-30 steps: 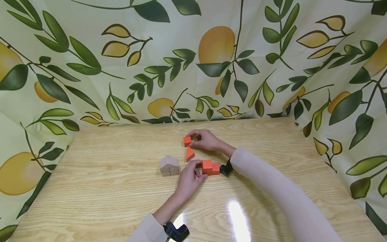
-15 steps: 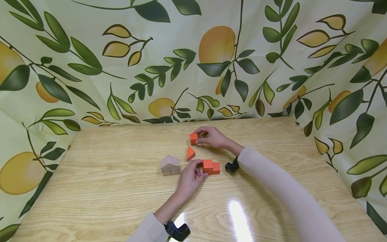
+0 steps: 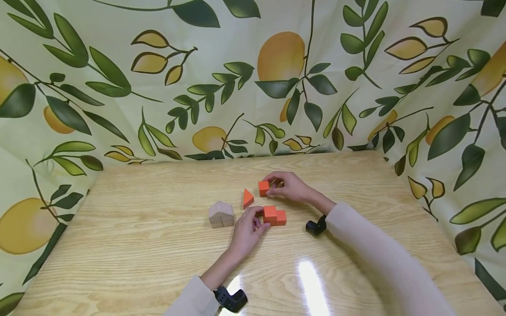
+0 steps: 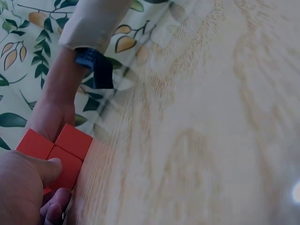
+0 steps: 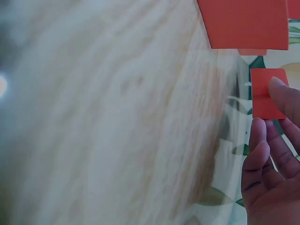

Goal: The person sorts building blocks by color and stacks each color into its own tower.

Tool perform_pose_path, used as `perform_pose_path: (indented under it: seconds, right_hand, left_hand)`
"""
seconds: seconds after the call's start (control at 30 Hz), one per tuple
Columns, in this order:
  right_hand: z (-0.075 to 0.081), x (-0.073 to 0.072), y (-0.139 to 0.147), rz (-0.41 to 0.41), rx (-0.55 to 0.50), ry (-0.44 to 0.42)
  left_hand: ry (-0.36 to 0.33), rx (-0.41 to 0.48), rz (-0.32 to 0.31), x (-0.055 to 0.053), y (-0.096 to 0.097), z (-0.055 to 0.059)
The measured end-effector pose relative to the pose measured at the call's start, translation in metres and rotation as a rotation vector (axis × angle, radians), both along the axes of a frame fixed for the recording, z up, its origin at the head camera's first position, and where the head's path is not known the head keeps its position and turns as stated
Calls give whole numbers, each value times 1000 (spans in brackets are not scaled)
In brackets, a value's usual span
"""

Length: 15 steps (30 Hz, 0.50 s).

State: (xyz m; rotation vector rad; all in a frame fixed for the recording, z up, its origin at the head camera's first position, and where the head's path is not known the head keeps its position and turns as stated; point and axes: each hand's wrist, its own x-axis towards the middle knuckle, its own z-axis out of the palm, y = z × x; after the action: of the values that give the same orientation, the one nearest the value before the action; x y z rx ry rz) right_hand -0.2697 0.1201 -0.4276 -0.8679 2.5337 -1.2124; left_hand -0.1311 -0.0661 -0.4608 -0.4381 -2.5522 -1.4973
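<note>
In the head view my left hand pinches a small stack of orange cubes, one cube on another, with a third cube against its right side. The left wrist view has its thumb lying across the front of the lower cube. Beyond the stack, my right hand holds a single orange cube between thumb and fingers, apart from the others. Its thumb lies on the held cube's face in the right wrist view. An orange triangular block stands left of that cube.
A small house shape of plain wooden blocks stands left of the left hand on the wooden table. Behind the table hangs a leaf-and-fruit patterned cloth. Each wrist wears a black camera, as on the right wrist.
My right hand has carried its orange cube to the right, away from above the triangular block, and a little nearer over the last half second. My left hand stays on the stack.
</note>
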Motion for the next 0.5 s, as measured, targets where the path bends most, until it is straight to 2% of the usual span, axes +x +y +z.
perform_pose_path:
  seconds: [0.3, 0.5]
  right_hand:
    - [8, 18, 19, -35, -65, 3]
    - [13, 36, 32, -52, -110, 2]
  left_hand:
    - [-8, 18, -7, 0, 1, -1]
    - [-4, 23, -7, 0, 0, 0]
